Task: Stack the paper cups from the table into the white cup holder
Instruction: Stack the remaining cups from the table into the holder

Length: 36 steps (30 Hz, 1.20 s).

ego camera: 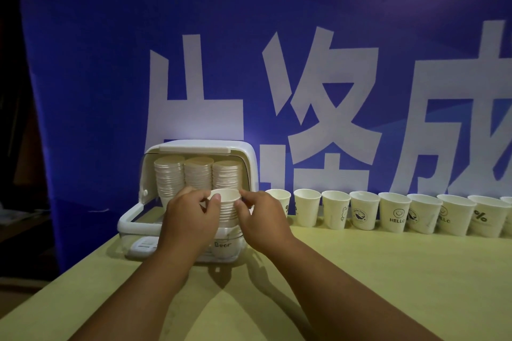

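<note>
1. A blue banner (110, 63) with large white characters fills the background; in front of it lies a pale yellow-green tabletop (388, 271).
2. The white holder (249, 158) stands at the back left of the tabletop, its clear door (124, 223) swung down and open toward the viewer.
3. Inside, against the back, three stacks (199, 174) of cups stand side by side, bottoms up.
4. In front of them a fourth stack (228, 212) stands mouth up inside the holder, with the top cup (225, 196) nested on it.
5. The left grip (191, 213) is clenched on the top cup: its thumb lies on the left of the rim, the other fingers curled behind.
6. The right grip (260, 216) pinches the same cup at the right of the rim.
7. So the top cup sits directly between the two grips, at fingertip height, with the fourth stack below it, between the palms.
8. A row of cups (393, 212) stands upright along the back edge of the tabletop, running from just beside the holder to the right border; several bear black prints such as "HELLO" and "%".
9. The word "Bear" shows on the front of the holder, below the hands.
</note>
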### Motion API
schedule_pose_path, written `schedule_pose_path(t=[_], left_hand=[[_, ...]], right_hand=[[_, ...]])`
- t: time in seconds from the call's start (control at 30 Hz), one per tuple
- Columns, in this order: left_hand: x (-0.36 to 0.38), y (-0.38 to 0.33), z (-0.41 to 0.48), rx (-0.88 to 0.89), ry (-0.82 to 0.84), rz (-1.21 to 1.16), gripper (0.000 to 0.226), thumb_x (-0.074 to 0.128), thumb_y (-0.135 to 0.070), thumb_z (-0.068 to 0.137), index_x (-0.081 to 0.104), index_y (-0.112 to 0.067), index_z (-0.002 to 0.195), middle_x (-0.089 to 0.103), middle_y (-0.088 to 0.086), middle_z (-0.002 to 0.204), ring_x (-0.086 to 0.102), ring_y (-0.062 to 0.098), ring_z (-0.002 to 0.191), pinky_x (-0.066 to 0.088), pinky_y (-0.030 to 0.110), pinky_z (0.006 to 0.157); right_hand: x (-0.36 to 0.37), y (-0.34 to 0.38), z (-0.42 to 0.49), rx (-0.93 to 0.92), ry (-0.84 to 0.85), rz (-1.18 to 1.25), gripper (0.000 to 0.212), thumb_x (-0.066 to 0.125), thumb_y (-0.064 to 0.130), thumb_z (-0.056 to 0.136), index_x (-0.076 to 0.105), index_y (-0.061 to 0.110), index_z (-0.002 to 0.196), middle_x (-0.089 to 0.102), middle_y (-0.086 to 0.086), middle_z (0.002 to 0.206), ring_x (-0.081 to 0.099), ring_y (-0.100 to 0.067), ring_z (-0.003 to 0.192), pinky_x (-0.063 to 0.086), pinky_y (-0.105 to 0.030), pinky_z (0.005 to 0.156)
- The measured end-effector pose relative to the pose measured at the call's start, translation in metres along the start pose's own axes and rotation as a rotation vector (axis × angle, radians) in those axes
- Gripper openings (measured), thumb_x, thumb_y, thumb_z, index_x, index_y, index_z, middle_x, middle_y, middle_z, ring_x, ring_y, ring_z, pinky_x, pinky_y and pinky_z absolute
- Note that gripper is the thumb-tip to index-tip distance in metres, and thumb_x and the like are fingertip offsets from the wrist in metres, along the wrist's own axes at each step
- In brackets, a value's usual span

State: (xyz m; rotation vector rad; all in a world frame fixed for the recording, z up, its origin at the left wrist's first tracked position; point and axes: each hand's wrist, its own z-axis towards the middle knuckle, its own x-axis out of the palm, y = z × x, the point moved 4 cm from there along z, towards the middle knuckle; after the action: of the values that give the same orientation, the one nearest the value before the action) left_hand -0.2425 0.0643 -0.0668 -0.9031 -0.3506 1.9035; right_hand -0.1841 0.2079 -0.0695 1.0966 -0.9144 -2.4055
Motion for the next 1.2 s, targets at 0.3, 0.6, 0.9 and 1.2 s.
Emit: schedule_pose_path(t=[0.3,0.6,0.9,1.2], left_hand=[[-0.006,-0.036,-0.010,0.159,-0.107,0.065,0.007,0.060,-0.027,0.099,0.063,-0.022,0.095,0.060,-0.006,0.092,0.058,0.014,0.081,0.057,0.034,0.064],[0.080,-0.094,-0.015,-0.025,0.267,0.055,0.010,0.053,-0.022,0.105,0.061,-0.020,0.110,0.067,0.002,0.104,0.062,0.015,0.088,0.054,0.024,0.075],[0.154,-0.079,-0.020,-0.082,0.432,-0.003,0.076,0.051,0.001,0.094,0.020,-0.019,0.161,0.065,0.019,0.124,0.065,0.033,0.107,0.047,0.031,0.080],[0.165,-0.074,-0.018,-0.085,0.356,0.179,0.033,0.062,-0.015,0.101,0.044,-0.021,0.128,0.062,0.003,0.116,0.060,0.017,0.099,0.057,0.033,0.090]], right_hand=[[-0.027,-0.008,0.000,0.043,0.020,0.061,0.022,0.062,0.032,0.098,0.069,0.024,0.117,0.071,0.008,0.104,0.062,-0.006,0.085,0.054,-0.025,0.081],[-0.073,-0.061,0.026,0.192,-0.087,-0.097,0.011,0.063,0.024,0.096,0.071,0.017,0.096,0.067,0.002,0.082,0.064,-0.013,0.076,0.058,-0.031,0.078],[-0.080,-0.125,0.025,0.272,0.058,-0.274,0.084,0.064,0.002,0.092,0.021,0.035,0.156,0.054,-0.001,0.142,0.061,-0.017,0.110,0.057,-0.032,0.087],[-0.077,-0.135,0.029,0.193,-0.158,-0.318,0.020,0.053,0.022,0.100,0.061,0.024,0.118,0.067,0.002,0.103,0.063,-0.016,0.087,0.058,-0.037,0.078]])
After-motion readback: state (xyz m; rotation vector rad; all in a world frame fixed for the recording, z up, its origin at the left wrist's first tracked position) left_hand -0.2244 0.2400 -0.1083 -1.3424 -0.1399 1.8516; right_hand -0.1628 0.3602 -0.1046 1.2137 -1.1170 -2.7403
